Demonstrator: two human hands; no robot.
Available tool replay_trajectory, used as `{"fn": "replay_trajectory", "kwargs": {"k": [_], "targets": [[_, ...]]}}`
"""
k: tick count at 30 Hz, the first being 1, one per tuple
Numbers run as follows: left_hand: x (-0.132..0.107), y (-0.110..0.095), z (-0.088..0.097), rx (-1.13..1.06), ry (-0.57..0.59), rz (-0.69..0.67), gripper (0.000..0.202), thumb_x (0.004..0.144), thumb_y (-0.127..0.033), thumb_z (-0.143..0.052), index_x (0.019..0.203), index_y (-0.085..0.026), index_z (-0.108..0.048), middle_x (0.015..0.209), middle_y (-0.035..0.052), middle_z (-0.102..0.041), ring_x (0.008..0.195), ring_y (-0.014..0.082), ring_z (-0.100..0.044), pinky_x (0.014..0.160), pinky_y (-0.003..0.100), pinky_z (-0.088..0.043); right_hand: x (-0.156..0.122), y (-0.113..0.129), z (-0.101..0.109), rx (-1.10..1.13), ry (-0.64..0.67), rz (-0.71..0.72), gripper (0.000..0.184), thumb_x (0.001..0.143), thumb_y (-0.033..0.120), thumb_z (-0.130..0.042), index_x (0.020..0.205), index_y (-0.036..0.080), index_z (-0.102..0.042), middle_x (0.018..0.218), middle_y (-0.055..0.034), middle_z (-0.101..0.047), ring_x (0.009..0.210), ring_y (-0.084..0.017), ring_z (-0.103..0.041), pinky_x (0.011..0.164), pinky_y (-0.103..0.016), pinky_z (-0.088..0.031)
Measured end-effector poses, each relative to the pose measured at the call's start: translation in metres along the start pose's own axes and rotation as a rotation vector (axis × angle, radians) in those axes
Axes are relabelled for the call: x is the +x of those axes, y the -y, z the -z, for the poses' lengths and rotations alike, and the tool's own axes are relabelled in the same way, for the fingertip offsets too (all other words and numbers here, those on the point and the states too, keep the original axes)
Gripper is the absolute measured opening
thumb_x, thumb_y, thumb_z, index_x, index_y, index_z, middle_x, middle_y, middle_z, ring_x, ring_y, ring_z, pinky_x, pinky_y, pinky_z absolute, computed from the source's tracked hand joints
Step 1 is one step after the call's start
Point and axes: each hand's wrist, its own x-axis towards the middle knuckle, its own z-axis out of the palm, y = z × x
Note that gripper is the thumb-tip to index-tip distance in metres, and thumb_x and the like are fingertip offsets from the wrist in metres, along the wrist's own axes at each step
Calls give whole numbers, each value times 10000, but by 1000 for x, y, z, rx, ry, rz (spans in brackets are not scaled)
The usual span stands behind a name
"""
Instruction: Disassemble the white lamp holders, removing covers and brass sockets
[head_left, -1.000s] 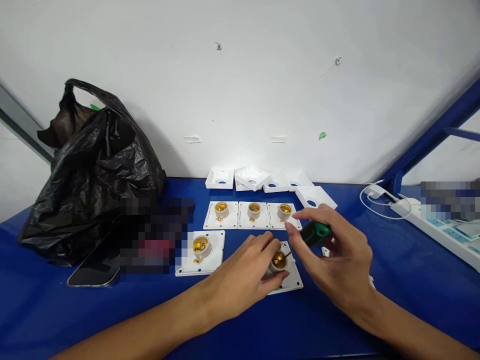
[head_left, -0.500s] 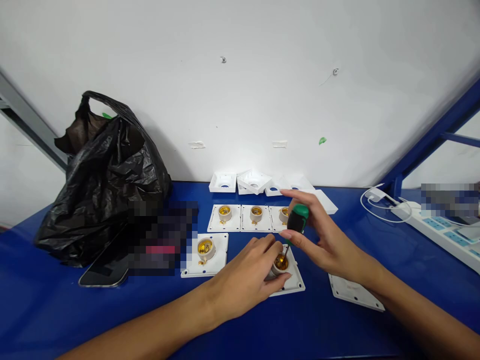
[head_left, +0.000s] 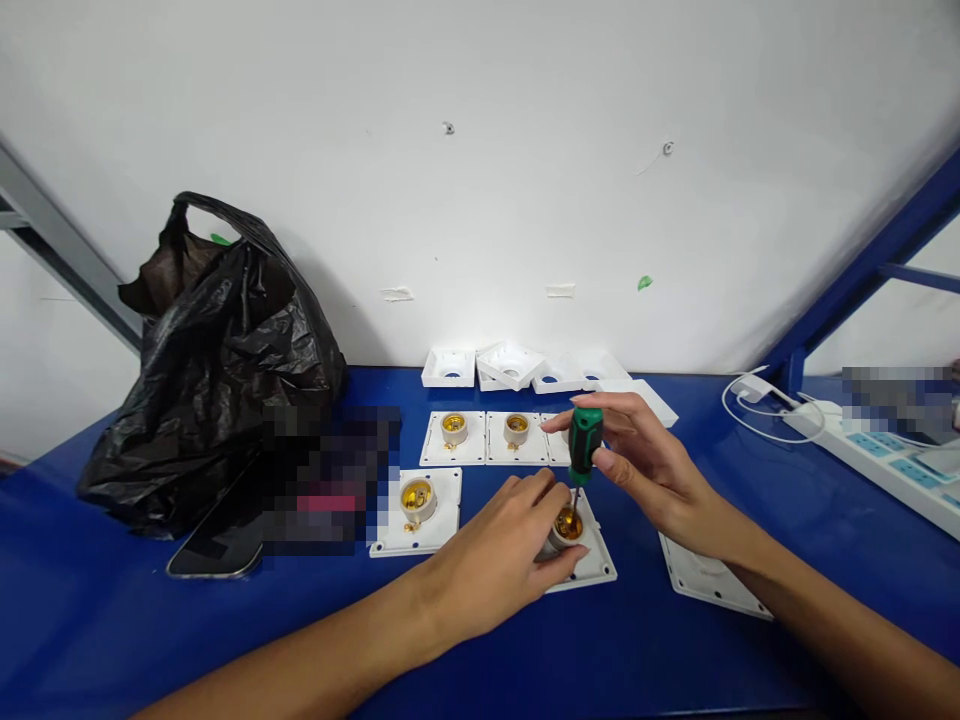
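Observation:
My left hand [head_left: 501, 555] curls around a white lamp socket with a brass inside [head_left: 568, 524] on a square white plate [head_left: 600, 568] on the blue table. My right hand [head_left: 651, 465] grips a green-handled screwdriver [head_left: 584, 441], held upright with its tip down inside the socket. Another socket plate [head_left: 417, 510] lies just left of my left hand. A row of three more socket plates [head_left: 487, 437] lies behind, the rightmost one partly hidden by my right hand.
White empty covers [head_left: 510, 365] lie along the wall. A flat white plate [head_left: 709, 580] rests under my right forearm. A black plastic bag [head_left: 210, 350] and a phone [head_left: 217, 540] sit at left. A power strip with cable [head_left: 877, 450] is at right.
My right hand swung the screwdriver from lying sideways to upright and set its tip into the socket. The left hand stayed on the socket. The camera shifted slightly.

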Motion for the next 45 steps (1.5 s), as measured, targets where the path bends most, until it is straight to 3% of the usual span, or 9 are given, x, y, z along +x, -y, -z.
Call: {"fn": "replay_trajectory", "kwargs": {"k": [7, 13, 18, 23, 27, 32, 39, 43, 45], "targets": [[-1, 1, -1, -15, 8, 18, 238, 999, -360, -682, 1143, -202, -578, 1171, 76, -622, 1027, 274, -603, 906, 429, -553, -3, -7, -7, -55, -303, 169, 456, 913, 190, -778, 1306, 371, -634, 1079, -19, -606, 988, -181, -609, 908, -333, -563], [-1, 2, -2, -26, 10, 3, 264, 1000, -361, -682, 1185, -203, -579, 1184, 77, -621, 1037, 275, -594, 926, 436, -545, 2, 6, 9, 114, 17, -19, 356, 1031, 277, -627, 1372, 376, -621, 1228, -55, -676, 1170, -209, -653, 976, -387, -590], [0, 1, 0, -24, 5, 14, 208, 991, -346, -691, 1104, -206, -587, 1160, 71, -627, 1010, 267, -610, 898, 421, -547, 6, -1, 12, 57, -166, 93, 338, 924, 328, -782, 1251, 361, -704, 1065, -27, -671, 996, -189, -662, 873, -347, -613], [0, 1, 0, -32, -4, 7, 212, 988, -341, -694, 1116, -215, -583, 1164, 70, -629, 1020, 269, -617, 899, 417, -549, 6, -1, 18, 158, 55, 5, 350, 1031, 348, -625, 1380, 381, -639, 1220, -72, -707, 1135, -231, -682, 894, -422, -630], [0, 2, 0, -46, -9, 0, 219, 988, -340, -692, 1137, -213, -592, 1180, 76, -633, 1034, 268, -619, 933, 434, -549, 4, 4, 18, 130, -4, 88, 328, 970, 360, -724, 1297, 381, -707, 1110, -48, -670, 1059, -194, -650, 845, -347, -625], [0, 1, 1, -43, 14, 14, 284, 999, -347, -678, 1226, -216, -569, 1258, 86, -621, 1087, 287, -610, 985, 471, -539, -1, 6, 16, 155, 127, 21, 412, 1081, 289, -526, 1474, 405, -572, 1207, -67, -685, 1146, -208, -684, 935, -404, -629], [0, 0, 1, -18, 6, 11, 213, 993, -346, -690, 1109, -206, -578, 1153, 72, -626, 998, 262, -606, 895, 415, -545, -1, 0, 6, -89, -211, 173, 332, 986, 339, -699, 1317, 359, -687, 1077, -45, -651, 1041, -221, -636, 924, -410, -585], [0, 1, 1, -15, 12, 10, 218, 995, -354, -685, 1118, -208, -578, 1149, 72, -622, 1015, 270, -604, 879, 410, -548, -3, 0, 6, -139, -133, 124, 404, 1074, 216, -519, 1433, 382, -599, 1240, -64, -679, 1152, -238, -653, 954, -447, -568], [0, 1, 1, -24, 2, 7, 211, 998, -353, -680, 1115, -211, -578, 1147, 70, -623, 1008, 264, -607, 883, 411, -549, -6, 0, 5, -159, -116, 166, 440, 1064, 229, -543, 1475, 386, -557, 1296, -67, -659, 1187, -254, -636, 980, -476, -555]]}}
